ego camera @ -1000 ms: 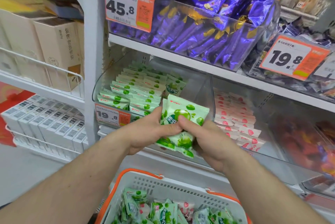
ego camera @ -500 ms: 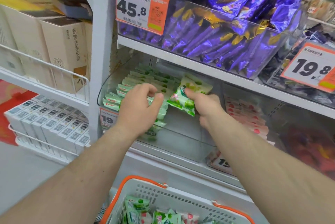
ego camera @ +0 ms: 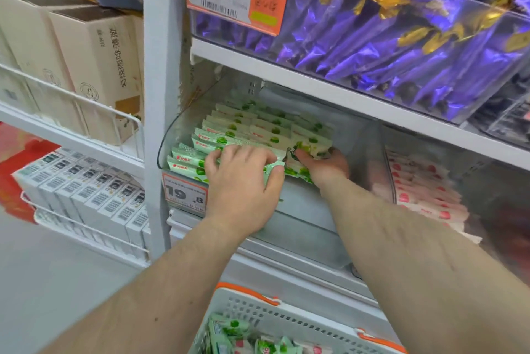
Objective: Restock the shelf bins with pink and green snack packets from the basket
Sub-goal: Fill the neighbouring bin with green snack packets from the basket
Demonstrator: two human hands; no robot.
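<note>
- Green snack packets [ego camera: 308, 150], pinched in the right hand [ego camera: 324, 164], sit at the clear bin's [ego camera: 370, 153] stacked rows; they may topple sideways.
- Left hand [ego camera: 243, 178], fingers spread, presses the front rows [ego camera: 195, 158]; letting go could spill them over the bin's front edge.

Packets [ego camera: 259, 130] in bin [ego camera: 370, 153], basket [ego camera: 286, 316] below

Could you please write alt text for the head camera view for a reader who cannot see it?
Two bare hands tuck green snack packets into a clear plastic shelf bin: the left hand presses the rows while the right hand grips a bunch. A white orange-trimmed basket waits below.
</note>
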